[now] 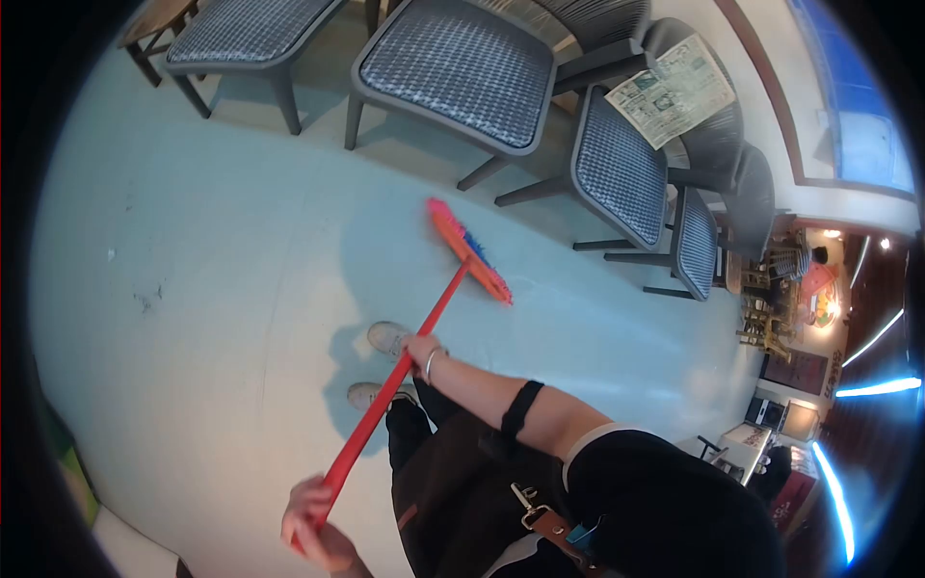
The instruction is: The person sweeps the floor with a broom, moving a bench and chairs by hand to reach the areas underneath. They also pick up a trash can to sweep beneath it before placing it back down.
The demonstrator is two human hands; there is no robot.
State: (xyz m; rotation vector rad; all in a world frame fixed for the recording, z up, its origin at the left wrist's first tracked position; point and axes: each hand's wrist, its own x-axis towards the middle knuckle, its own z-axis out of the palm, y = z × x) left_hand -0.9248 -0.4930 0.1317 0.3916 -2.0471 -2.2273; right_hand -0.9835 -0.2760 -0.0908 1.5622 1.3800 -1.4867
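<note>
**Broom** [469, 252]: red handle, orange head with pink and blue bristles. The head lies on the floor [193, 241] at centre frame, and the handle runs down and left from it to the lower edge.

**Right hand** [421, 347]: fingers wrapped shut around the handle at mid-length, a bracelet at the wrist, and a black band [521, 409] on the forearm.

**Left hand** [310, 525]: at bottom centre, fingers curled tight over the handle's upper end.

**Shoes** [387, 337]: one pale pair, just left of the handle.

**Surroundings:**
- A row of grey chairs with checked seats spans the top of the frame.
- The large chair [453, 72] has a leg close above the broom head, and the side chair [617, 169] stands near the head's right.
- The newspaper [672, 90], upper right, lies across another chair.
- The scuff marks [146, 297], centre left, are well apart from the head.
- The lit shop fittings [800, 299] are at the right edge.
</note>
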